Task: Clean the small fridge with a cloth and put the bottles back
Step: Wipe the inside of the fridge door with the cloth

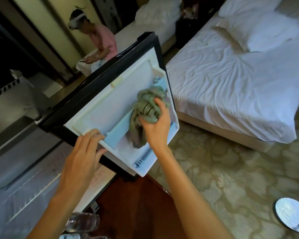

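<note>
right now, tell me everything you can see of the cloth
The cloth is a grey-green, soft, towel-like rag, crumpled into a loose bunch with a few dark lines across its folds. The right hand grips its middle and presses it against the white inner side of the open fridge door; its lower end hangs into the pale blue door shelf.

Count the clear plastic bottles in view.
2. One clear plastic bottle near the frame's bottom edge, left of centre; a second bottle just below it, cut off by the edge. More may be out of frame.
</note>
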A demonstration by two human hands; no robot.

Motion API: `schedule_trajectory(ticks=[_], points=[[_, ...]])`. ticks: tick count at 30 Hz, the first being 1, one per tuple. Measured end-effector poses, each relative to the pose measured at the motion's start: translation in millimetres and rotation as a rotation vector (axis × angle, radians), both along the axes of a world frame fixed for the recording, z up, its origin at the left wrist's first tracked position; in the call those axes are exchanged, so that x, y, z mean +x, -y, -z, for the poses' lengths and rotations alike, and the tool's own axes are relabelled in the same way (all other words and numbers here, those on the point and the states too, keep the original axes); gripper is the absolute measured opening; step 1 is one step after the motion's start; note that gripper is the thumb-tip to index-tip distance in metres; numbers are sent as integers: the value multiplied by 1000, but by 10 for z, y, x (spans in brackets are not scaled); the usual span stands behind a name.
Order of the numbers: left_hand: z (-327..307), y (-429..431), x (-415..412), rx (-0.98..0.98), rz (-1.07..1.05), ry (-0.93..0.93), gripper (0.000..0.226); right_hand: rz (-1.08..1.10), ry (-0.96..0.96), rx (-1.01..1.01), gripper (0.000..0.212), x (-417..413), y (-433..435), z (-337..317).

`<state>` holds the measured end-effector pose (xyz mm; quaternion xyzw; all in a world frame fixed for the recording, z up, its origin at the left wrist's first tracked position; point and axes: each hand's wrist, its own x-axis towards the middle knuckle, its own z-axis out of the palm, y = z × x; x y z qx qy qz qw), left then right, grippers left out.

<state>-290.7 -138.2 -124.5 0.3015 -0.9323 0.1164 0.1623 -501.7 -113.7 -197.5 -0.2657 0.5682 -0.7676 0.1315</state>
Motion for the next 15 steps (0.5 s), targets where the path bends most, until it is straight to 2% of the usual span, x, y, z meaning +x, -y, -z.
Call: schedule_trajectory(ticks=[5,10,12,15], points=[[28,38,-30,-9,-16,0,46,101,10,97,55,-796,252,-224],[-27,-18,-53,27,-48,-5,45,90,-98,194,50,-946,269,-399],[-86,-42,-62,71,-57,8,45,44,-115,161,45,-872,208,-445],[-332,-56,-100,36,12,34,30,-19,-63,36,33,-770,116,-588]])
